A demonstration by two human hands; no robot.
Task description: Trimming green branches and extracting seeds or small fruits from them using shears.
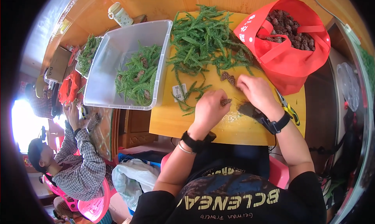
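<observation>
My left hand [210, 110] is closed around a small brown pine cone [225, 102] over the front part of the yellow tabletop [175, 124]. To its right, my right hand [258, 93] has its fingers pinched together; whatever they hold is hidden or too thin to make out. Two loose pine cones [227, 77] lie just beyond my right fingertips. Under my right wrist sits a dark bundle [249, 110] that I cannot identify. A green artificial fir sprig [190, 95] lies left of my hands, by a white printed tag [179, 92].
A green sprig pile [203, 36] covers the table's back. A clear plastic bin [117, 104] at left holds sprigs with cones. The red bag [289, 64] at right holds many cones. Yellow-handled pliers [290, 110] lie beside my right wrist. Another person [84, 161] works at far left.
</observation>
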